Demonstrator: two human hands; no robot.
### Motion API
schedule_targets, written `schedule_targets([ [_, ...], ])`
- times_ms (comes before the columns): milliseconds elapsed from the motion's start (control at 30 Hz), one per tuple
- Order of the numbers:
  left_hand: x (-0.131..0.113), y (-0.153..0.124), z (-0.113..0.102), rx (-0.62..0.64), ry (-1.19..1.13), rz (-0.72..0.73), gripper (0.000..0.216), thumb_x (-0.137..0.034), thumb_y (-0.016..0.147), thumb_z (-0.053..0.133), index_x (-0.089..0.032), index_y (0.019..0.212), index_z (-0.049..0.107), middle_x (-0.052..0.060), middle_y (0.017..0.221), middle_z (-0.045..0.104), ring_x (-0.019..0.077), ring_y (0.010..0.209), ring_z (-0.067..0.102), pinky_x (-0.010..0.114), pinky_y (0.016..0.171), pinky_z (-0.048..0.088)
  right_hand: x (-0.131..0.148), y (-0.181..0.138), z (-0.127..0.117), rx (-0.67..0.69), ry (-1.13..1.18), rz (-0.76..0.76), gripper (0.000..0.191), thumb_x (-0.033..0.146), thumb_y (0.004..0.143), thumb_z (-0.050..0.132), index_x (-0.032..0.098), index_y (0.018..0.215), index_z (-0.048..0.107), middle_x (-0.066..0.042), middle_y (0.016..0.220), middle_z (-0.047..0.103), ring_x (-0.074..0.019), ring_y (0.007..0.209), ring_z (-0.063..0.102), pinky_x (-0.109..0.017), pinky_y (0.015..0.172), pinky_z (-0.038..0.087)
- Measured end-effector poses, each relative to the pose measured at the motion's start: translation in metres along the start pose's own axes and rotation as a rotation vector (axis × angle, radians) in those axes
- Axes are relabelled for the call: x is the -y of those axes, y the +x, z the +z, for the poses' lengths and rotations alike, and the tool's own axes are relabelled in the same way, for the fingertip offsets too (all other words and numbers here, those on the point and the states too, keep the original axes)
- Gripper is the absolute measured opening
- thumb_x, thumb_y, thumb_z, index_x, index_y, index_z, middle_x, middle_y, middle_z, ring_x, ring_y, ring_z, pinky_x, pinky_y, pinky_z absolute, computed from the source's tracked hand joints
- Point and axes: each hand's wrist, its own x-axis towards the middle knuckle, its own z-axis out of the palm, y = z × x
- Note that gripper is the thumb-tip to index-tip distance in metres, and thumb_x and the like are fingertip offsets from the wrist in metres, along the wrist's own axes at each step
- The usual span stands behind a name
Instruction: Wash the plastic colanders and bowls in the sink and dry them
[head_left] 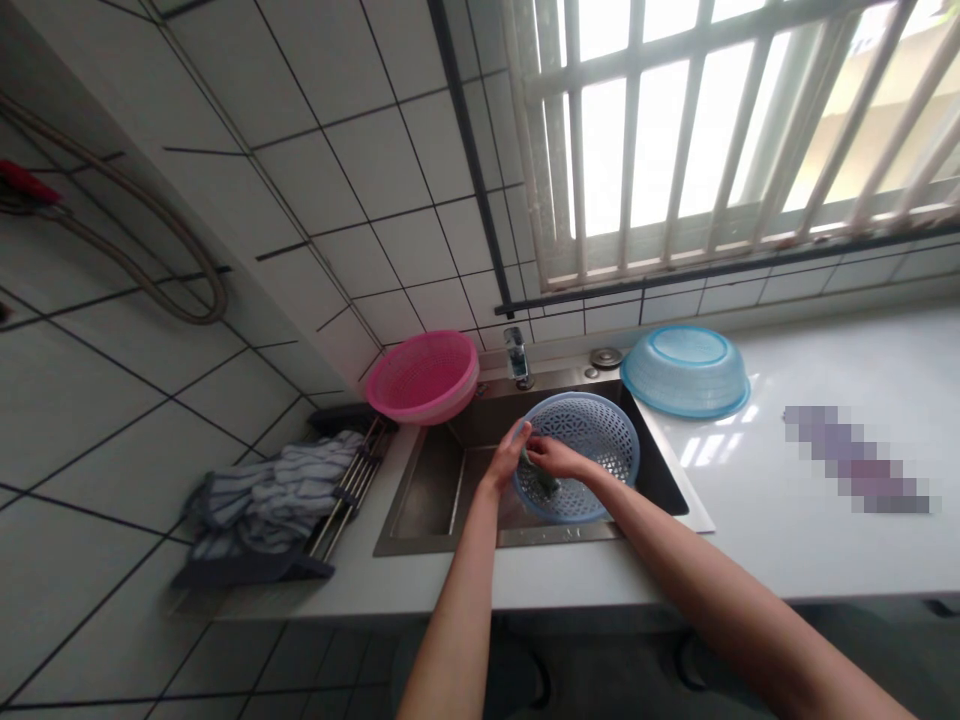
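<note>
Forearms (pixel 712 580) across front edge of counter (pixel 555 575); colander (pixel 611 435) in sink (pixel 427 541), R. half.
L. hand (pixel 511 458) & R. hand (pixel 559 458) both narrow, holding green item (pixel 549 487) (type unclear) nr. colander's L. rim; prob. hand-working step; next move calls for light pinch.

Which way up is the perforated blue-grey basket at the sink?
Open side up: the blue-grey basket shows its perforated inside within the rim, and the right hand is over that opening.
</note>
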Motion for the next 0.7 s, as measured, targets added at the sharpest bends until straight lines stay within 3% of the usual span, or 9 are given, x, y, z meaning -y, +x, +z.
schedule_targets([
  [167,-0.003,-0.002,0.002,0.076,-0.027,0.004,0.064,-0.062,0.084,0.079,-0.024,0.135,0.071,0.011,0.146,0.067,0.0345,0.144,0.054,0.051,0.124,0.035,0.009,0.006,-0.028,-0.509,0.115,-0.004,0.034,0.053,0.091,0.051,0.022,0.085,0.060,-0.004,0.085,0.065,-0.0211,0.081,0.056,-0.030,0.075,0.044],
  [300,-0.007,-0.007,0.006,0.109,-0.120,-0.035,0.069,-0.063,0.084,0.079,-0.023,0.139,0.068,0.013,0.141,0.070,0.0361,0.137,0.060,0.053,0.120,0.040,0.016,0.005,-0.039,-0.695,0.194,0.020,0.039,0.060,0.093,0.048,0.023,0.089,0.058,-0.004,0.087,0.064,-0.0223,0.083,0.056,-0.030,0.076,0.044],
  [400,-0.008,-0.009,0.008,0.107,-0.171,-0.044,0.075,-0.067,0.083,0.078,-0.023,0.143,0.066,0.014,0.140,0.071,0.0364,0.136,0.061,0.055,0.121,0.040,0.022,0.004,-0.033,-0.632,0.182,-0.042,0.034,0.056,0.093,0.051,0.023,0.094,0.058,-0.005,0.093,0.065,-0.0221,0.087,0.057,-0.031,0.081,0.046],
  [600,-0.002,-0.005,0.001,0.048,-0.139,-0.104,0.079,-0.079,0.079,0.073,-0.020,0.132,0.073,0.015,0.133,0.074,0.0372,0.137,0.060,0.052,0.121,0.040,0.034,-0.004,-0.010,-0.130,0.144,-0.121,0.031,0.049,0.089,0.060,0.019,0.091,0.064,-0.005,0.090,0.068,-0.0195,0.082,0.057,-0.030,0.078,0.047],
  [700,0.000,-0.001,-0.001,0.036,-0.151,-0.167,0.081,-0.085,0.083,0.062,-0.016,0.123,0.078,0.014,0.121,0.079,0.0372,0.133,0.063,0.052,0.121,0.041,0.040,-0.007,-0.011,-0.121,0.185,-0.098,0.030,0.047,0.089,0.060,0.018,0.087,0.065,-0.005,0.088,0.068,-0.0190,0.081,0.058,-0.029,0.075,0.047],
])
